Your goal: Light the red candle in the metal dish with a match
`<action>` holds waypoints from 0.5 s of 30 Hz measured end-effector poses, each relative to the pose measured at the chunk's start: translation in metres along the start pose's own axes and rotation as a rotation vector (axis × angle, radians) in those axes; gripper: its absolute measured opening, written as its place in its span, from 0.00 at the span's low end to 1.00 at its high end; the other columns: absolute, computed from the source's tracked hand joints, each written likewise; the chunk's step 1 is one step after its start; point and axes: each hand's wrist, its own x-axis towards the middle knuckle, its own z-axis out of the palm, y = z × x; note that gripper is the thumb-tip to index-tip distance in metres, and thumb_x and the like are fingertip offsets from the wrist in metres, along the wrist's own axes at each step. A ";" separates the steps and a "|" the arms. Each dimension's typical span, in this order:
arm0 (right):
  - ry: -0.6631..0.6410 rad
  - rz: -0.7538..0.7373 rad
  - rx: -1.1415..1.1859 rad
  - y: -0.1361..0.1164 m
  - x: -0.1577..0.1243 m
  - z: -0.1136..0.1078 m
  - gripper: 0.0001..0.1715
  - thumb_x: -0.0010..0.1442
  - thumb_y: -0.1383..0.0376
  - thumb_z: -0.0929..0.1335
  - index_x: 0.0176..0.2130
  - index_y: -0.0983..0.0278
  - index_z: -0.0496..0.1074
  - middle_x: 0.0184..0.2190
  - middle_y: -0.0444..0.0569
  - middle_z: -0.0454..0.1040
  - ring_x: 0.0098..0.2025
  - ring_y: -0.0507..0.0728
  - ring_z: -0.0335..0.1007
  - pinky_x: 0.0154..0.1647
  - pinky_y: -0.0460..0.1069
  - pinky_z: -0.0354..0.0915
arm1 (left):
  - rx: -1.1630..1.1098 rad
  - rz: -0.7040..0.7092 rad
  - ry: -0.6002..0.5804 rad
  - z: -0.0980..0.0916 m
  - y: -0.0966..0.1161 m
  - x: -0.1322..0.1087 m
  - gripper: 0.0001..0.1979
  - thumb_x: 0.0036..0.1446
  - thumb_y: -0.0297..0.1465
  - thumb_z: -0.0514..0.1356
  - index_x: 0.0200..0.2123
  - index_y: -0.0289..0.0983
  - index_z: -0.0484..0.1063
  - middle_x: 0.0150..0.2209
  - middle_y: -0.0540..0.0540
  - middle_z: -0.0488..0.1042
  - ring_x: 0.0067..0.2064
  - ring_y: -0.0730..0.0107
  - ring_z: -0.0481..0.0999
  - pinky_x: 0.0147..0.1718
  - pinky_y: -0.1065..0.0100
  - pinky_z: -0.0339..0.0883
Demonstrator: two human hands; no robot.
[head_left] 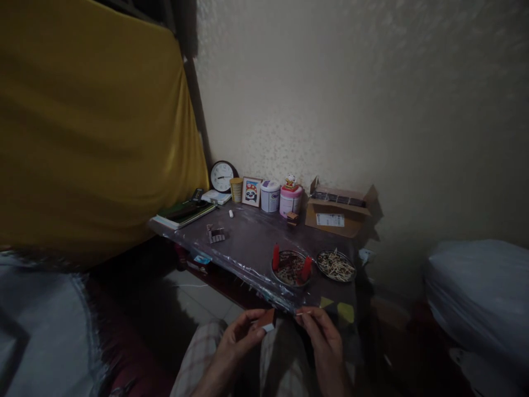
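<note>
Matchbox (269, 320) and matchstick (303, 314) held apart

The left hand (243, 335) is closed around the matchbox, above the checked trousers (197, 355). The right hand (323, 330) pinches the thin matchstick. Beyond, on the table (252, 240), two red candles (276, 257) stand on one plate (291, 285), beside many loose matchsticks (336, 267).

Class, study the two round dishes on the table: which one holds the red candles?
The left dish: two red candles are in it, while the right dish holds heaped pale sticks.
</note>
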 end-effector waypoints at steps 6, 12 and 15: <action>-0.046 -0.027 -0.039 -0.003 -0.005 0.005 0.13 0.52 0.55 0.71 0.30 0.63 0.75 0.30 0.46 0.77 0.35 0.56 0.73 0.39 0.47 0.67 | -0.037 -0.037 0.003 0.005 0.004 -0.001 0.15 0.38 0.34 0.71 0.34 0.42 0.78 0.36 0.50 0.83 0.41 0.63 0.77 0.44 0.66 0.65; -0.043 -0.011 -0.006 -0.009 -0.005 0.011 0.11 0.51 0.57 0.71 0.29 0.62 0.74 0.28 0.44 0.75 0.33 0.54 0.71 0.36 0.46 0.66 | -0.047 -0.050 -0.031 0.006 0.005 -0.002 0.14 0.41 0.33 0.70 0.35 0.41 0.77 0.37 0.49 0.83 0.41 0.63 0.77 0.45 0.65 0.64; -0.041 -0.023 0.019 -0.010 -0.005 0.013 0.11 0.50 0.57 0.72 0.29 0.62 0.74 0.27 0.44 0.75 0.32 0.54 0.71 0.36 0.45 0.66 | -0.042 -0.040 -0.027 0.005 0.004 -0.003 0.14 0.41 0.34 0.70 0.35 0.42 0.77 0.37 0.50 0.83 0.43 0.62 0.77 0.45 0.64 0.64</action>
